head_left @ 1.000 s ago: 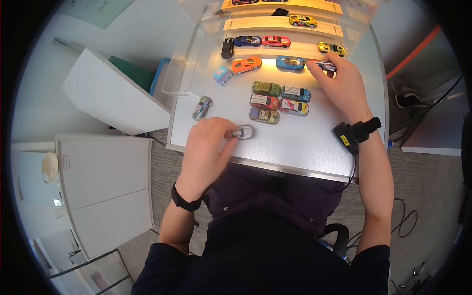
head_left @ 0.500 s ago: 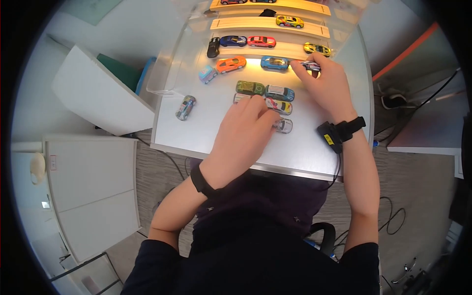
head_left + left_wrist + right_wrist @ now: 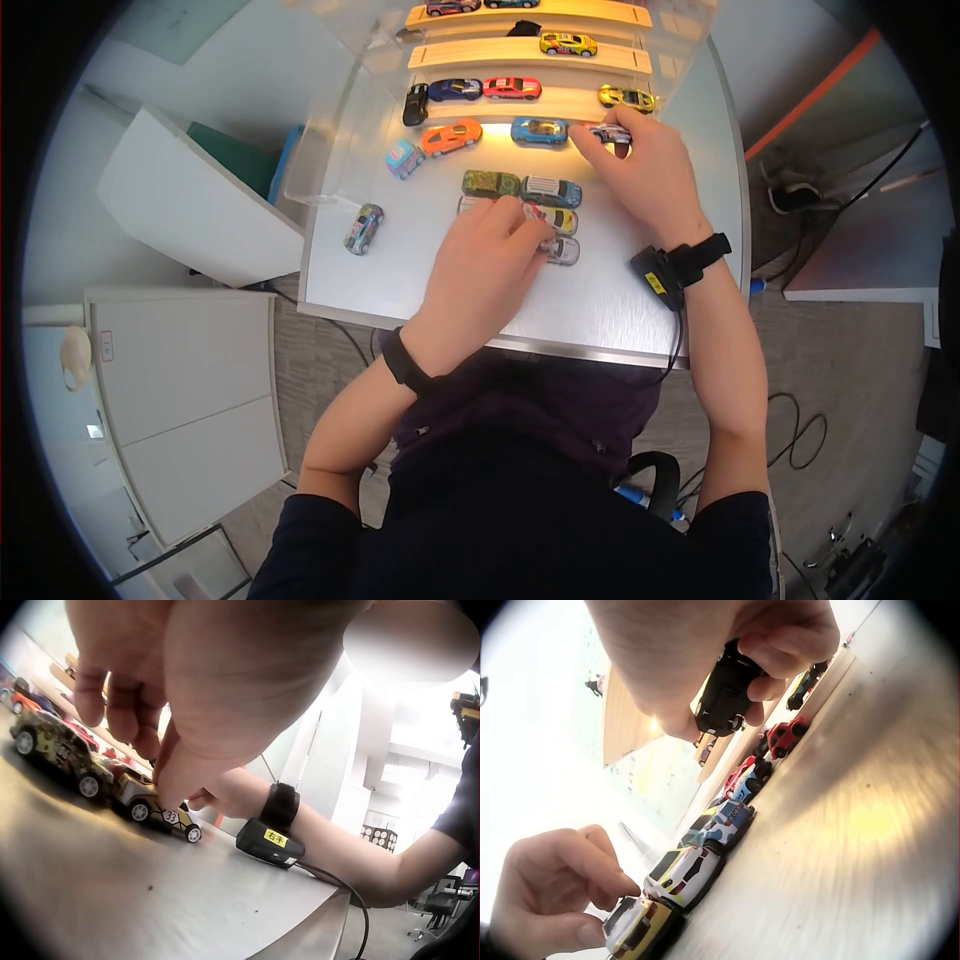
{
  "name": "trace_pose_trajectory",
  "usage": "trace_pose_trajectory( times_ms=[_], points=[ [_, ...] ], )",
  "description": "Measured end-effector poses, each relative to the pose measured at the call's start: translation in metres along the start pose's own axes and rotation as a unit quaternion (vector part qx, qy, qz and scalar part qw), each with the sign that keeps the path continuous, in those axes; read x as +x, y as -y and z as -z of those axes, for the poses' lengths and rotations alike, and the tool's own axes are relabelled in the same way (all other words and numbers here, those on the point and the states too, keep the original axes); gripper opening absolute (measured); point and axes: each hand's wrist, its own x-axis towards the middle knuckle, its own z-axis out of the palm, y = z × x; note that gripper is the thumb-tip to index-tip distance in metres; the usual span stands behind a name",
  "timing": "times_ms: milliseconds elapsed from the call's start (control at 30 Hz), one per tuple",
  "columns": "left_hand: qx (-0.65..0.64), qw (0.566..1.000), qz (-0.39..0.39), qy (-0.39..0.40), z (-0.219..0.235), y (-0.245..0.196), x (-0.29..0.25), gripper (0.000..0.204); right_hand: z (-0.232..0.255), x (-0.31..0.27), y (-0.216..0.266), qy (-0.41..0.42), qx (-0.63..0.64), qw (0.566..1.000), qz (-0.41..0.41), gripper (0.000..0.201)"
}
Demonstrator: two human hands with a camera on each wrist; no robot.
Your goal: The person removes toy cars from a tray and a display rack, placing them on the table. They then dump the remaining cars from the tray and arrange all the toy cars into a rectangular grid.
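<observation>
My left hand (image 3: 480, 265) pinches a silver toy car (image 3: 563, 250) at the near end of two short columns of cars, partly covering several. In the left wrist view this car (image 3: 171, 817) shows a yellow side marked 33, wheels on the table, behind a camouflage car (image 3: 60, 750). The right hand (image 3: 650, 170) grips a white-and-blue striped car (image 3: 610, 132) beside a blue car (image 3: 540, 130). From the right wrist view, that gripped car's black underside (image 3: 727, 694) faces the camera, raised off the table.
Wooden shelves (image 3: 530, 55) with cars stand at the back, between clear plastic walls. An orange car (image 3: 452, 136), a small light-blue vehicle (image 3: 405, 158) and a multicoloured car (image 3: 364, 229) sit to the left. The table's metal edge (image 3: 590, 357) runs along the front.
My left hand has moved right and slightly away from my body with the silver car, to the near end of the grouped cars. The right hand still grips its car. The head view has shifted.
</observation>
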Motion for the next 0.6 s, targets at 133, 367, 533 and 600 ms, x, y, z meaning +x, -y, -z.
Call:
trace_pose_trajectory(
  times_ms=[133, 367, 533, 600],
  points=[
    [-0.003, 1.0, 0.003, -0.001, 0.003, -0.002, 0.002, 0.031, 0.002, 0.0, 0.005, -0.013, 0.003, 1.0, 0.009, 0.045],
    [-0.008, 1.0, -0.014, 0.006, 0.0, -0.001, 0.003, 0.029, 0.002, 0.001, 0.006, -0.001, 0.0, 1.0, -0.009, 0.052],
    [0.006, 1.0, -0.016, 0.001, -0.001, 0.0, 0.003, 0.029, 0.004, 0.001, 0.01, 0.007, 0.0, 1.0, -0.019, 0.052],
    [-0.009, 1.0, -0.015, 0.012, 0.006, -0.005, 0.003, 0.029, 0.005, 0.001, 0.01, 0.009, -0.001, 1.0, -0.019, 0.052]
  ],
)
